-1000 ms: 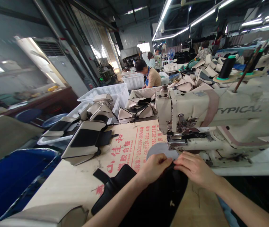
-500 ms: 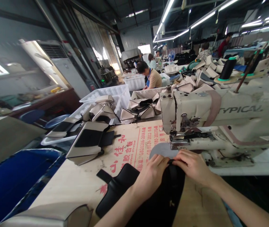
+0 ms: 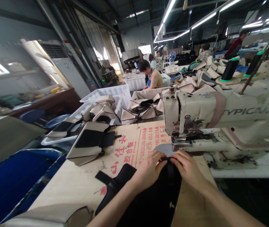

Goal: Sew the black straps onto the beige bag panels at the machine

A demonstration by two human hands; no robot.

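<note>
Your left hand [image 3: 149, 168] and right hand [image 3: 187, 167] still pinch the far edge of the black piece [image 3: 158, 201], over the plywood board [image 3: 58, 179], near the sewing machine [image 3: 210, 110]. Behind, the person in dark red [image 3: 235, 47] has moved rightward.

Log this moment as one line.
left hand: pinches black piece at far edge | right hand: pinches same edge | sewing machine: just beyond right hand | plywood board: below both hands
</note>
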